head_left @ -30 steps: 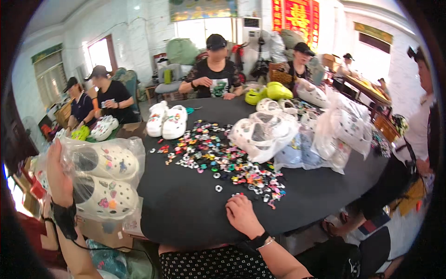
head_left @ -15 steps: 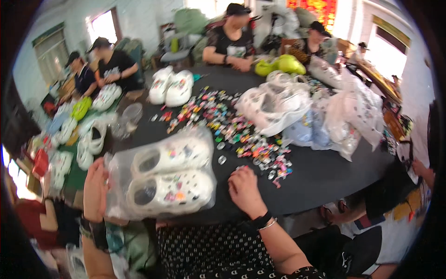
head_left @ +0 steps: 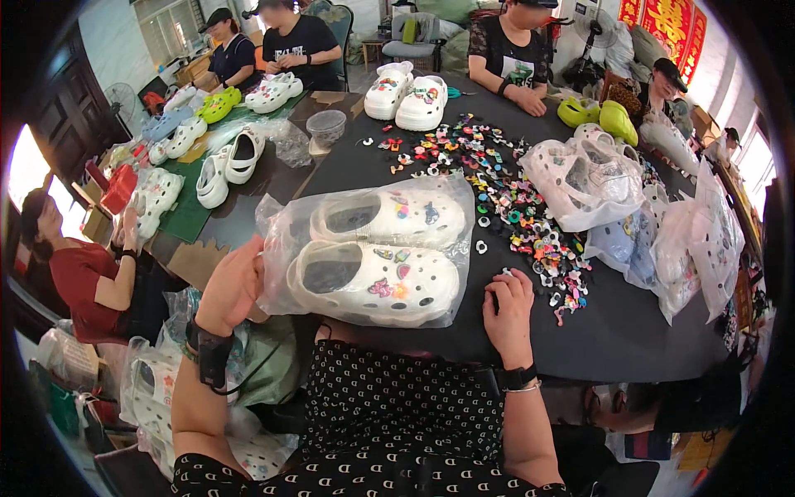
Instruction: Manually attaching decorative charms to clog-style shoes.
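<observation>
A pair of white clogs (head_left: 418, 279) with small coloured charms lies side by side inside a clear plastic bag (head_left: 277, 286) at the table's near edge. My left hand (head_left: 229, 286) is closed on the bag's left end. To the right of the bag, my right hand (head_left: 508, 308) rests on the dark table with its fingers curled together. Something small and pale shows at these fingertips, too small to name. A spread of loose shoe charms (head_left: 530, 236) lies just beyond and right of this hand.
Another white pair of clogs (head_left: 421, 103) stands at the back. Bagged clogs (head_left: 584, 178) are heaped on the right, with yellow-green clogs (head_left: 617, 124) behind. A clear tub (head_left: 325, 128) and more white clogs (head_left: 228, 170) lie leftward. Several people sit around the table.
The view has turned, so the table and both hands appear farther right and mostly higher. My left hand keeps its grip on the bag; my right hand stays curled beside it.
</observation>
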`<action>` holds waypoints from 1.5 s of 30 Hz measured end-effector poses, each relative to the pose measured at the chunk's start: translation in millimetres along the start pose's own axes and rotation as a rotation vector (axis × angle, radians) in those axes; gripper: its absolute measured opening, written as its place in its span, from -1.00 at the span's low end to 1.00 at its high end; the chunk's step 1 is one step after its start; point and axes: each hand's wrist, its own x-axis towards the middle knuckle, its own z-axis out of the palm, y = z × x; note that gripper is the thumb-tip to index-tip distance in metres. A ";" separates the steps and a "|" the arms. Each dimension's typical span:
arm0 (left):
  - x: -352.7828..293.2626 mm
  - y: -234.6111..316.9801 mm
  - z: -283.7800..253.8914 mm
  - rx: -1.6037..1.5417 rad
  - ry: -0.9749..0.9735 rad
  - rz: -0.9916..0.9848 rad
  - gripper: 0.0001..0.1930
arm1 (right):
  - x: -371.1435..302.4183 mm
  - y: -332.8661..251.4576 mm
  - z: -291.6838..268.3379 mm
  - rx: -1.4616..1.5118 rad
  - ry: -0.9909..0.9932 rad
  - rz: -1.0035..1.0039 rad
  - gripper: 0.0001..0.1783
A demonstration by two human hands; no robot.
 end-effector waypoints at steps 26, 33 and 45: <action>-9.6 8.0 -35.0 0.720 -0.356 0.190 -0.34 | 0.7 -3.5 5.3 0.074 0.041 -0.044 -0.80; 42.0 -6.3 -50.9 -0.005 -0.236 0.078 -0.32 | -4.5 5.8 1.2 0.016 0.033 0.008 -0.80; 78.0 -16.7 33.0 1.589 -0.457 0.789 -0.32 | -0.4 4.8 1.0 -0.013 0.088 0.065 -0.83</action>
